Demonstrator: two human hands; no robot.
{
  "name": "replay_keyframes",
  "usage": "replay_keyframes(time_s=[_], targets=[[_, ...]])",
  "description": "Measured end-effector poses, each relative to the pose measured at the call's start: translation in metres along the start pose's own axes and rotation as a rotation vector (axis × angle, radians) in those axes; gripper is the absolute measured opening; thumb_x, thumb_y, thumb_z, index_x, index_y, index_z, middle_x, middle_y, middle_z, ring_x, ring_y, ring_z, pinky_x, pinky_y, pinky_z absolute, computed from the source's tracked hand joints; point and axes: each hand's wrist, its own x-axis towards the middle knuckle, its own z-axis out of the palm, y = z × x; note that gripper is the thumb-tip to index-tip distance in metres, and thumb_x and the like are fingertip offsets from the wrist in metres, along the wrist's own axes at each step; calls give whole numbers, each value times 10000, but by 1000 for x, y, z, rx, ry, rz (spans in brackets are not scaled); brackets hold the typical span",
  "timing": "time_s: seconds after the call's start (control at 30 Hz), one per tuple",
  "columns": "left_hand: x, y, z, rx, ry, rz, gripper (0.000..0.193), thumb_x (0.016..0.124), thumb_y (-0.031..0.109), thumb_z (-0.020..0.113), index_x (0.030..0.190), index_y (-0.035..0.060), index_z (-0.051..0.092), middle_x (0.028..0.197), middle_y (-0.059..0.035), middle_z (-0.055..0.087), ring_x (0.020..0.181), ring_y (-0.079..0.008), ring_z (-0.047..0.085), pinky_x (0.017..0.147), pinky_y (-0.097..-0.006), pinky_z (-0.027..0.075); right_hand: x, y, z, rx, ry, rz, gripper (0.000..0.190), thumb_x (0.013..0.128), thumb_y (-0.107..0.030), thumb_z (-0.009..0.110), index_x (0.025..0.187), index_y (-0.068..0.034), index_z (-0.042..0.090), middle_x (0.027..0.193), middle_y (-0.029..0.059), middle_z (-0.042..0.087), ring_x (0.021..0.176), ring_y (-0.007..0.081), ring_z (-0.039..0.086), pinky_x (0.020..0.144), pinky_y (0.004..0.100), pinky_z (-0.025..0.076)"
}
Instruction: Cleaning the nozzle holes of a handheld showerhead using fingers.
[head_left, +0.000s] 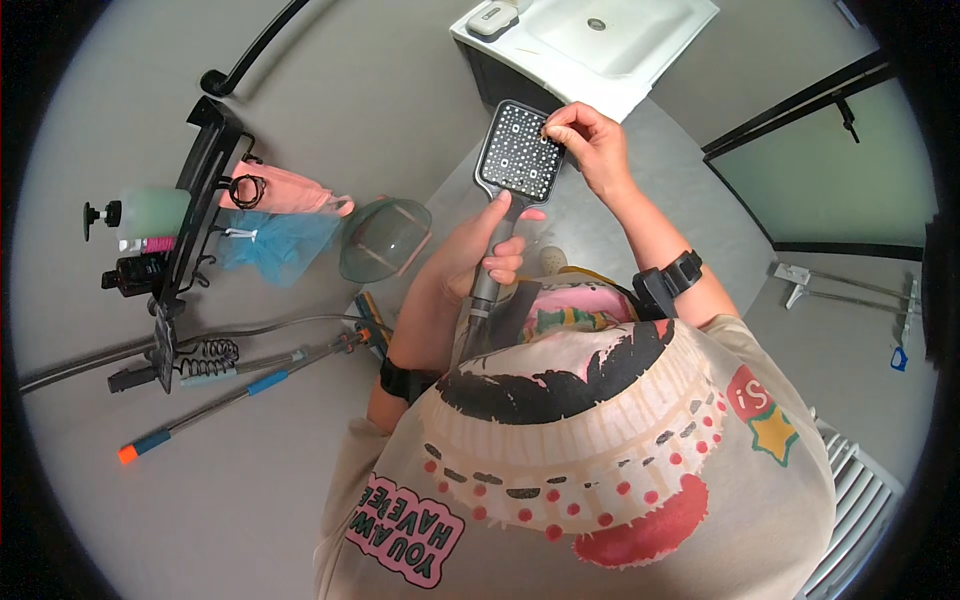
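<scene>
My left hand (484, 255) is wrapped around the grey handle of a square hand shower head (517, 154), thumb lying along the neck. Its dark spray face, covered in pale nozzles, is turned up towards me. At the upper right edge of that face, my right hand (596, 150) has thumb and forefinger pinched together. Between those fingertips a tiny brownish object (541, 136) shows at the nozzles, too small to identify. Below the handle, the connection (480, 307) runs down against my printed shirt (600, 450).
A white washbasin (585, 45) with a small case (493, 20) stands ahead. To the left, a black wall shelf (206, 180) carries bottles and hanging cloths, above a mop pole (225, 405). A frosted glass panel (832, 165) and a white radiator (862, 502) are on the right.
</scene>
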Motion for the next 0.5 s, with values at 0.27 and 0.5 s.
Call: replay_keyframes(time_s=[0.27, 0.5], targets=[[1, 0, 0, -13, -5, 3, 522, 1033, 492, 315, 1290, 75, 494, 568, 57, 338, 422, -22, 260, 389, -186, 242, 0, 3, 1, -11, 51, -36, 20, 869, -22, 661, 873, -6, 649, 831, 12, 669, 769, 71, 605, 718, 220, 491], [2, 0, -3, -36, -23, -1, 519, 1032, 494, 314, 1287, 79, 496, 564, 57, 344, 422, -24, 266, 384, -186, 245, 1, 2, 1, 3, 56, -38, 26, 867, -27, 667, 879, -9, 652, 836, 8, 672, 772, 66, 605, 718, 219, 493]])
